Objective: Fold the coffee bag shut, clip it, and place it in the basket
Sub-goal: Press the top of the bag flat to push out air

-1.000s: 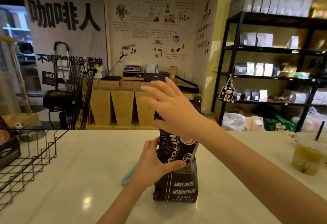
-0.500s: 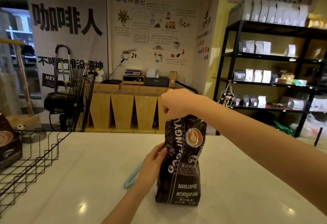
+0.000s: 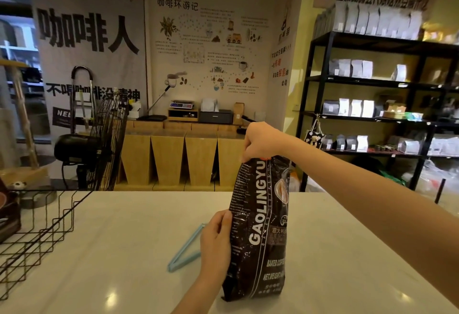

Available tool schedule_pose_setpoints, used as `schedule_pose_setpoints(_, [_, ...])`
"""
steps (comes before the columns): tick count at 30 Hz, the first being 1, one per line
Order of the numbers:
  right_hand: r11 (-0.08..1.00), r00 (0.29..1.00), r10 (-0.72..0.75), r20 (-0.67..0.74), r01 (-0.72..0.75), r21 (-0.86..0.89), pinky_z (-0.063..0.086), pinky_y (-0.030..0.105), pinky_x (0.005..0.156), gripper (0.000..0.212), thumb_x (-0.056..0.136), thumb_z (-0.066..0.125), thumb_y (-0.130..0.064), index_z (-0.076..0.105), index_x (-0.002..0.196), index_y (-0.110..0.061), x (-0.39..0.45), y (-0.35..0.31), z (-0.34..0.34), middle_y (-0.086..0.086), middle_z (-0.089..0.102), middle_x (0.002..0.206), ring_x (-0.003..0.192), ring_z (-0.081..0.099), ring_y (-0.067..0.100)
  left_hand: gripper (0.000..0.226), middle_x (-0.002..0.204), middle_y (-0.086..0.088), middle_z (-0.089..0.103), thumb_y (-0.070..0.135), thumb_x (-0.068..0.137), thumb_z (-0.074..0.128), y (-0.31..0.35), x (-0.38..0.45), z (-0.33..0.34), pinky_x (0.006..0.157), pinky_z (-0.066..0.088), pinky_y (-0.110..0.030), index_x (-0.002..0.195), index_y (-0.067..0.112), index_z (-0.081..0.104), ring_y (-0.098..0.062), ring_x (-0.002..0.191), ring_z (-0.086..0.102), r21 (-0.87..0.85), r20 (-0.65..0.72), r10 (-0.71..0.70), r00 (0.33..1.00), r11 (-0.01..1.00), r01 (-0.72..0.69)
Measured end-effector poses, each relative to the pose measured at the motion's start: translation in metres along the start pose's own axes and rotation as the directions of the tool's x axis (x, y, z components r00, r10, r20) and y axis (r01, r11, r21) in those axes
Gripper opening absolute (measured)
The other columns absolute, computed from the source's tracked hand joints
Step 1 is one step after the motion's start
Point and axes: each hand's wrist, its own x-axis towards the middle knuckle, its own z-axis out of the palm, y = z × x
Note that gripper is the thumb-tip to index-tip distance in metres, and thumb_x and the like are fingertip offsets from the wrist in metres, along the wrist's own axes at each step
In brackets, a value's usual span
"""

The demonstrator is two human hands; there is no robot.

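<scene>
Step in hand, as I judge it: preparing the fold. I have the coffee bag (image 3: 258,229) standing upright on the white counter (image 3: 347,251), near its front edge and slightly right of centre. The clip and basket steps are not yet started.

Right hand (image 3: 260,143): closed in a fist around the top edge of the bag, pinching the mouth together from above. The fingers are curled fully over the gathered material, so the top seam itself is hidden from me. I cannot tell whether any fold is formed under the fist.

Left hand (image 3: 215,236): fingers loosely curved and nearly flat against the bag's left side at about mid-height. It braces the bag rather than gripping round it; the thumb lies along the front-left edge.

The light-blue sealing clip (image 3: 185,251) lies on the counter just left of the left hand, partly hidden behind it, touching neither hand nor bag. Its two arms spread in a narrow V, so it appears open.

The black wire basket (image 3: 47,226) stands at the left edge of the counter, well apart from the bag.

Next move, by my estimate:
1. Flatten the mouth and roll it downward with the right hand.
2. Hold the fold with one hand.
3. Release the left hand to fetch the clip.

Caution: the bag is tall and narrow and may tip when the brace is removed.
</scene>
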Motion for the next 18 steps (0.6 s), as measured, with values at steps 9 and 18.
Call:
schedule_pose_setpoints(9, [1.0, 1.0, -0.006, 0.01, 0.006, 0.014, 0.057, 0.038, 0.077, 0.029, 0.073, 0.072, -0.026, 0.07, 0.086, -0.001, -0.003, 0.008, 0.002, 0.007, 0.065, 0.077, 0.08, 0.065, 0.025, 0.023, 0.081, -0.004, 0.071, 0.022, 0.091, 0.046, -0.003, 0.001, -0.002, 0.07, 0.051, -0.026, 0.08, 0.018, 0.067, -0.02, 0.08, 0.065, 0.029, 0.025, 0.007, 1.0, 1.0, -0.007])
schedule_pose_setpoints(18, [0.999, 0.998, -0.038, 0.044, 0.036, 0.028, 0.054, 0.033, 0.077, 0.033, 0.075, 0.07, -0.028, 0.069, 0.093, -0.001, 0.002, 0.013, 0.002, 0.009, 0.067, 0.087, 0.081, 0.063, 0.023, 0.092, 0.122, 0.015, 0.051, 0.062, 0.049, 0.073, 0.001, -0.014, -0.006, 0.094, 0.049, -0.039, 0.126, 0.05, 0.025, -0.007, 0.108, 0.057, 0.135, 0.35, -0.047, 0.936, 0.991, 0.0])
